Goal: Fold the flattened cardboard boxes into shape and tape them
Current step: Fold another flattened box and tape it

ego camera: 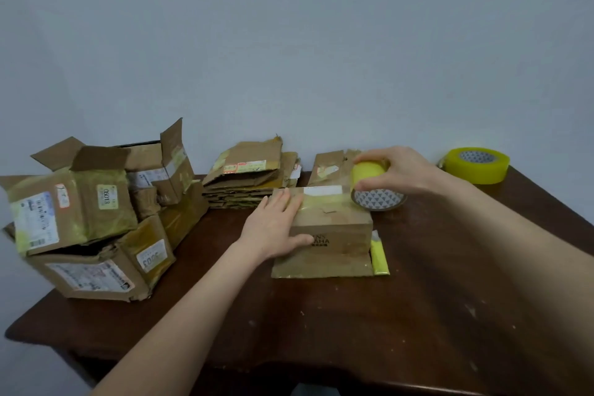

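Box (331, 228) mid-surface (321, 331) is the one in work. Taping the top seam looks like the step in hand.

Left to right:
- Pile of built boxes (96, 219) sits far left, well apart, no concern.
- Stack of flat boxes (247, 180) lies just behind the work box's left corner.
- My left grip (276, 228) is wide open and holds nothing. Fingers lie straight and flat on the left end of the top, thumb against the front face, pinning the box.
- Tape strip (321, 202) runs across the top toward the right.
- Tape roll (376, 193) is at the top's right edge. My right grip (398, 173) is closed round it from above.
- Spare roll (475, 165) is far right, near the back edge.

How I'd do it well:
- Put weight on the left palm so the box doesn't slide under the pull.
- Hold the roll low and in line with the seam so the strip lies flat.
- Carry the strip over the right edge and down the side before cutting.
- Wipe left to right to press it down.

Open point: the front flap (321, 264) lies out on the surface. I can't tell whether that side still needs closing.
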Demonstrator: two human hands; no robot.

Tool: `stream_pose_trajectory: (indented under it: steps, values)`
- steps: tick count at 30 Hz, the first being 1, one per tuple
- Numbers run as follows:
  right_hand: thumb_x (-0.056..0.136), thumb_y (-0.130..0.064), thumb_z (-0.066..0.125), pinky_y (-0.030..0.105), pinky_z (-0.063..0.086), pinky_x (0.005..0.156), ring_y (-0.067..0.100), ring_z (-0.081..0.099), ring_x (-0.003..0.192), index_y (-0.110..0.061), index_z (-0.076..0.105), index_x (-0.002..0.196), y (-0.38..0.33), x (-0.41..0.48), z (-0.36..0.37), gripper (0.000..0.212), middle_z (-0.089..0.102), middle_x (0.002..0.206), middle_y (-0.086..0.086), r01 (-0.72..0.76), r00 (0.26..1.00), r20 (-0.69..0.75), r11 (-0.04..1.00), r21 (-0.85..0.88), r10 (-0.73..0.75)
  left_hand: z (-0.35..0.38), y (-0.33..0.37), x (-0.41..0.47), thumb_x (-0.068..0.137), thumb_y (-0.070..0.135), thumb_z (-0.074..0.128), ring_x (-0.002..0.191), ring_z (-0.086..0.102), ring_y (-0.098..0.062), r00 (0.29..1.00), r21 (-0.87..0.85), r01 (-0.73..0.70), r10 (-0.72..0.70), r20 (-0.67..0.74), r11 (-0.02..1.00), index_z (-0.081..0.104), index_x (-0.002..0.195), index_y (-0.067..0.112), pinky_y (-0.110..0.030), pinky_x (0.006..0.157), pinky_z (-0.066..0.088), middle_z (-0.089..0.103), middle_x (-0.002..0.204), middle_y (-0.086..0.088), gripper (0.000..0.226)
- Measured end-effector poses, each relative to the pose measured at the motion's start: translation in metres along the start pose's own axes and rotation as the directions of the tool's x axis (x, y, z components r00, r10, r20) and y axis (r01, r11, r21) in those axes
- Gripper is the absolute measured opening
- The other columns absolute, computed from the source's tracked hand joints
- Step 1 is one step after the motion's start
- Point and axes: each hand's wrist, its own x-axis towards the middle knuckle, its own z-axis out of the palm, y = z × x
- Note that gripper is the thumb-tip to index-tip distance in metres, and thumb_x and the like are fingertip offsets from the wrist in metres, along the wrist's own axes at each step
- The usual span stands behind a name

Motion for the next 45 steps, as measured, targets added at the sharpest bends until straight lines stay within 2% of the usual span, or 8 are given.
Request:
stream_pose_trajectory:
  steps: [9,13,15,20,29,34,38,45]
  values:
    - [0.08,-0.054,0.068,0.035,0.037,0.106,0.019,0.045,0.131,-0.03,0.052,0.136,0.021,0.022,0.016,0.063,0.052,0.141,-0.003,-0.08,0.997,-0.02,0.997,0.007,0.08,0.011,0.041,0.046,0.081,0.075,0.042,0.147,0.009,-0.022,0.999,-0.035,-0.032,0.032,0.006,0.999,-0.001,0.153,0.022,-0.042,0.119,0.013,0.005,0.161,0.001,0.099]
    - [0.082,-0.044,0.071,0.022,0.042,0.076,0.014,0.059,0.099,-0.019,0.056,0.124,0.028,0.02,0.026,0.051,0.061,0.108,-0.007,-0.119,0.974,-0.152,0.948,0.294,0.169,0.016,0.034,0.051,0.079,0.076,0.044,0.146,0.015,-0.021,1.0,-0.074,-0.008,0.008,0.004,0.997,0.006,0.153,0.027,-0.044,0.118,0.016,0.013,0.16,0.006,0.096]
    - [0.082,-0.039,0.072,0.021,0.039,0.074,0.011,0.056,0.09,-0.018,0.057,0.123,0.031,0.016,0.028,0.048,0.057,0.099,-0.01,-0.106,0.964,-0.195,0.932,0.346,0.182,0.016,0.033,0.053,0.08,0.075,0.044,0.146,0.013,-0.021,1.0,-0.059,-0.025,0.025,0.002,0.998,0.008,0.152,0.029,-0.045,0.118,0.015,0.011,0.16,0.006,0.093]
    - [0.076,-0.046,0.075,0.023,0.039,0.084,0.012,0.055,0.102,-0.023,0.061,0.122,0.029,0.019,0.018,0.053,0.061,0.111,-0.006,-0.112,0.984,-0.101,0.943,0.314,0.15,0.019,0.031,0.051,0.082,0.073,0.044,0.146,0.012,-0.022,1.0,-0.065,-0.028,0.027,-0.005,0.997,0.009,0.152,0.03,-0.046,0.117,0.015,0.009,0.161,0.004,0.09]
    - [0.071,-0.045,0.078,0.03,0.046,0.089,0.018,0.055,0.109,-0.042,0.067,0.097,0.074,-0.011,0.021,0.028,0.06,0.12,-0.003,-0.298,0.954,0.053,0.929,0.22,0.294,0.009,0.036,0.058,0.072,0.08,0.047,0.142,0.022,-0.024,0.999,-0.048,0.003,-0.001,0.042,0.999,0.016,0.15,0.029,-0.053,0.114,0.023,0.019,0.157,0.001,0.098]
    - [0.071,-0.043,0.078,0.028,0.045,0.084,0.017,0.054,0.106,-0.036,0.067,0.108,0.066,-0.005,0.037,0.039,0.06,0.114,-0.004,-0.25,0.968,0.014,0.959,0.137,0.25,0.006,0.069,0.065,0.065,0.09,0.037,0.142,0.02,-0.03,0.998,-0.076,0.05,-0.046,0.048,0.996,0.014,0.151,0.025,-0.057,0.112,0.021,0.019,0.156,-0.006,0.11]
    - [0.069,-0.046,0.078,0.034,0.047,0.091,0.018,0.054,0.108,-0.038,0.065,0.113,0.056,0.0,0.034,0.046,0.059,0.112,-0.005,-0.233,0.972,0.021,0.972,0.035,0.232,0.013,0.073,0.064,0.077,0.083,0.029,0.146,0.01,-0.033,0.999,-0.047,-0.026,0.028,0.026,0.999,0.006,0.151,0.037,-0.062,0.113,0.014,0.004,0.161,0.004,0.09]
    - [0.079,-0.042,0.073,0.032,0.043,0.097,0.018,0.053,0.117,-0.023,0.06,0.127,0.064,-0.014,0.025,0.053,0.058,0.129,0.001,-0.222,0.973,-0.027,0.965,0.141,0.228,0.006,0.085,0.064,0.085,0.065,0.043,0.144,0.02,-0.029,1.0,-0.094,0.006,-0.009,-0.024,0.996,0.025,0.148,0.022,-0.058,0.112,0.021,0.023,0.157,-0.007,0.078]
